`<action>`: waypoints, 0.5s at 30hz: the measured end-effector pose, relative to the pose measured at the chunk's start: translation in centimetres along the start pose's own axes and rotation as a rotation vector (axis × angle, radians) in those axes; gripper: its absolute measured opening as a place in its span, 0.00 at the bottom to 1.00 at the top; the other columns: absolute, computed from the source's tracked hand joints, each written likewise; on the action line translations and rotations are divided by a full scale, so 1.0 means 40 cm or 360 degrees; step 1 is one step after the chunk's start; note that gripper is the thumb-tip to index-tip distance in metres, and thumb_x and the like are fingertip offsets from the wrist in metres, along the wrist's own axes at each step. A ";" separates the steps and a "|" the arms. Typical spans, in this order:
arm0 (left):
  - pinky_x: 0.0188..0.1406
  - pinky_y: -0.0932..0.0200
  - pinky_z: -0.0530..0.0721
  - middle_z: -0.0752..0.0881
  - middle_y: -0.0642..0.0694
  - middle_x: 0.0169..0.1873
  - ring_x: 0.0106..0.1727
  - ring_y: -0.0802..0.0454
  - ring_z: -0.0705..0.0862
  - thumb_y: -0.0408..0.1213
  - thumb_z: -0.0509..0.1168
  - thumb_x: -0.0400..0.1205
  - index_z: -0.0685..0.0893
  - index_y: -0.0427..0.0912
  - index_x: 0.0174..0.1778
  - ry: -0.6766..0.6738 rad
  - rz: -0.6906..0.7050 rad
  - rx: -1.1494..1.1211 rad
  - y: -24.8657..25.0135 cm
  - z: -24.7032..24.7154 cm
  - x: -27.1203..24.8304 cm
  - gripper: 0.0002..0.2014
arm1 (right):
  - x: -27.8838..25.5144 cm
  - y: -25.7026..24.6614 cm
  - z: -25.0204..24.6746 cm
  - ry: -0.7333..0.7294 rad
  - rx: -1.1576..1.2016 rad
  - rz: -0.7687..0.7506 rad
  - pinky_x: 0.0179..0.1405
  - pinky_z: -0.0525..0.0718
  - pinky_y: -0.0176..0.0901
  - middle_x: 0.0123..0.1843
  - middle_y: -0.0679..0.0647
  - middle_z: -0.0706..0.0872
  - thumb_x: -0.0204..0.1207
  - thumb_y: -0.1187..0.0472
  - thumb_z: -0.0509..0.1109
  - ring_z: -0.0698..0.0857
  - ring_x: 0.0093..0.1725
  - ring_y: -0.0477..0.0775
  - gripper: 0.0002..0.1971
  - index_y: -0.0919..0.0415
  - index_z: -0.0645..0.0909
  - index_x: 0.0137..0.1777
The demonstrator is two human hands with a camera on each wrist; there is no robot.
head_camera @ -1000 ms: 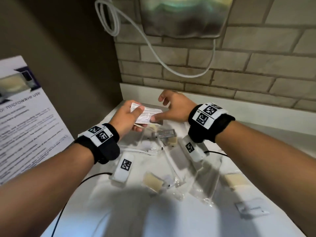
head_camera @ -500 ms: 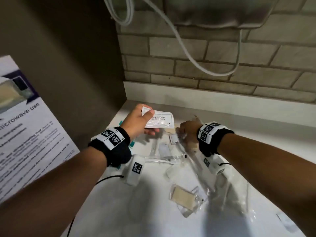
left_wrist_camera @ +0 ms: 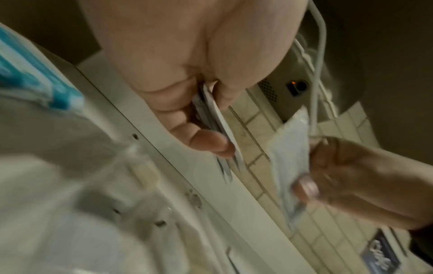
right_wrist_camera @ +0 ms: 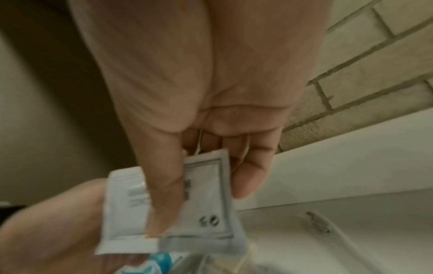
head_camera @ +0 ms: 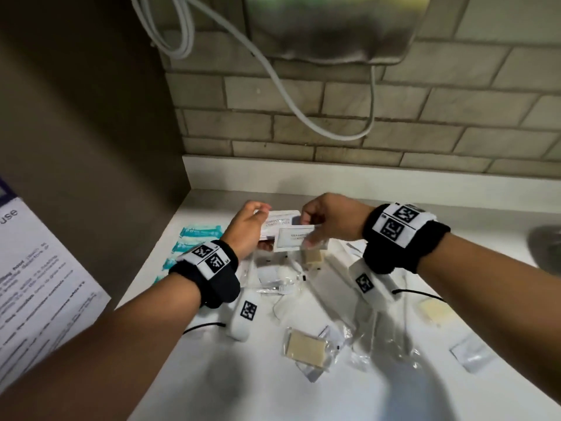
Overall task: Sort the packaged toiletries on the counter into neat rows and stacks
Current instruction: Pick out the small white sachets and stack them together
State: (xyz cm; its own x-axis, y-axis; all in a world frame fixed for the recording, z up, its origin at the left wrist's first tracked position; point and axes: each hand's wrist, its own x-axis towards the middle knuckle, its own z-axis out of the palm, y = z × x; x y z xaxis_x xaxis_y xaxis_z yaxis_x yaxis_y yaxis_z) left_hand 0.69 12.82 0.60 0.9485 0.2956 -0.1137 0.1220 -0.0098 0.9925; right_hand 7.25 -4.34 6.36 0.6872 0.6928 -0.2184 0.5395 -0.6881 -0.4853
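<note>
- Left hand (head_camera: 247, 230) above back-left of counter (head_camera: 194, 372), thumb and fingers pinching a small stack of white sachets (head_camera: 277, 223); left wrist view shows stack (left_wrist_camera: 216, 133) edge-on between thumb and fingers.
- Right hand (head_camera: 329, 220) just beside it, thumb and fingers pinching one white sachet (head_camera: 296, 238) by its right end; sachet overlaps front edge of the stack. Touching or not: cannot tell.
- Right wrist view: thumb lies across the printed face of the single sachet (right_wrist_camera: 206, 200).
- Teal packets (head_camera: 194, 235) in a row at the counter's left edge, partly hidden by the left wrist.
- Loose clear-wrapped items scattered under and in front of both hands: soap bar (head_camera: 306, 349) front centre, another soap (head_camera: 435, 309) at right, small white sachet (head_camera: 472, 355) far right.
- Printed sheet (head_camera: 39, 302) at left, off the counter.
- Tiled wall behind, white cord (head_camera: 291, 95) hanging down.
</note>
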 end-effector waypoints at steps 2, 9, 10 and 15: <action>0.16 0.61 0.81 0.85 0.33 0.45 0.28 0.48 0.85 0.47 0.52 0.89 0.78 0.37 0.58 -0.0210 -0.0040 -0.0101 0.016 0.058 -0.019 0.17 | -0.027 0.010 -0.012 0.0240 -0.0063 0.0059 0.39 0.78 0.42 0.41 0.51 0.86 0.61 0.56 0.85 0.80 0.39 0.50 0.16 0.54 0.81 0.43; 0.23 0.59 0.81 0.86 0.37 0.43 0.31 0.47 0.85 0.34 0.61 0.86 0.70 0.39 0.64 -0.0569 0.0031 0.0128 0.056 0.253 -0.053 0.12 | -0.162 0.137 -0.070 0.0478 -0.0026 0.0285 0.48 0.73 0.38 0.64 0.54 0.79 0.61 0.51 0.84 0.78 0.47 0.51 0.34 0.57 0.75 0.66; 0.22 0.61 0.82 0.85 0.38 0.44 0.29 0.49 0.85 0.32 0.59 0.86 0.69 0.39 0.64 -0.0593 0.0050 0.0153 0.063 0.292 -0.058 0.11 | -0.191 0.164 -0.082 0.0459 -0.0025 0.0332 0.50 0.73 0.38 0.66 0.52 0.79 0.62 0.49 0.84 0.78 0.49 0.50 0.37 0.56 0.73 0.70; 0.28 0.59 0.87 0.81 0.35 0.55 0.34 0.47 0.85 0.29 0.60 0.86 0.64 0.44 0.65 -0.0776 0.0159 0.0235 0.070 0.454 -0.052 0.15 | -0.297 0.273 -0.115 0.0210 -0.0059 0.0533 0.50 0.79 0.41 0.54 0.50 0.85 0.60 0.47 0.83 0.84 0.52 0.54 0.33 0.53 0.76 0.64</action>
State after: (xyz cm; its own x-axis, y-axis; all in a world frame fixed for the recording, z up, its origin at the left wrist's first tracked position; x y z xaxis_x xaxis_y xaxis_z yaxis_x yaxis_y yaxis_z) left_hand 4.37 -5.16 2.80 0.9793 -0.1928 -0.0614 0.0304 -0.1601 0.9866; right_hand 7.21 -21.08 7.54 0.8845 0.3953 -0.2478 0.2892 -0.8813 -0.3739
